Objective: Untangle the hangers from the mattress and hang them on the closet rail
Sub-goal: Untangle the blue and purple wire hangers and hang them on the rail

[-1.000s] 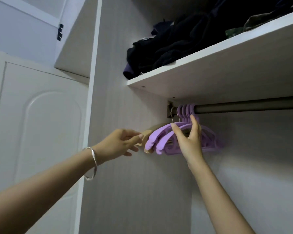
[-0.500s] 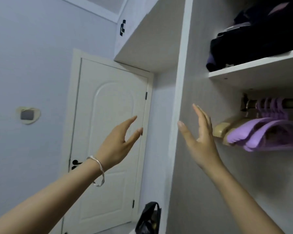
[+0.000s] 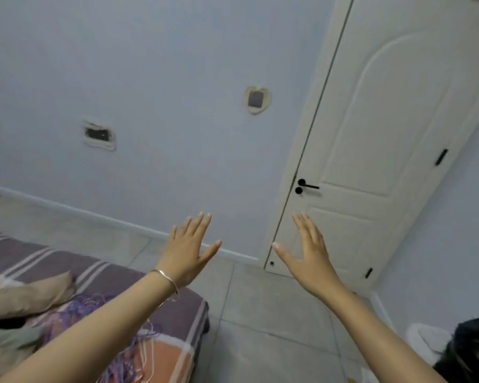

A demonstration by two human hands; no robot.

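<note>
Left hand point(image 3: 190, 250): fingers straight and spread, palm forward, holding nothing; thin silver bangle point(image 3: 168, 283) at the wrist. Right hand point(image 3: 311, 258): likewise flat and splayed, empty, raised beside the left and apart from it. Mattress point(image 3: 177, 308): lower left, purple, white and orange striped cover, corner under the left forearm. Hangers point(image 3: 138, 346): thin purple and pale pieces, blurred, apparently tangled in a heap on the mattress, partly hidden by the left forearm. Beige cloth point(image 3: 25, 294): bunched on the mattress, left of the heap. Door point(image 3: 385, 134): white, closed, black lever handle point(image 3: 306, 186). Wall point(image 3: 150, 64): pale blue, two rough cut-outs. Floor point(image 3: 260, 313): grey tiles.
</note>
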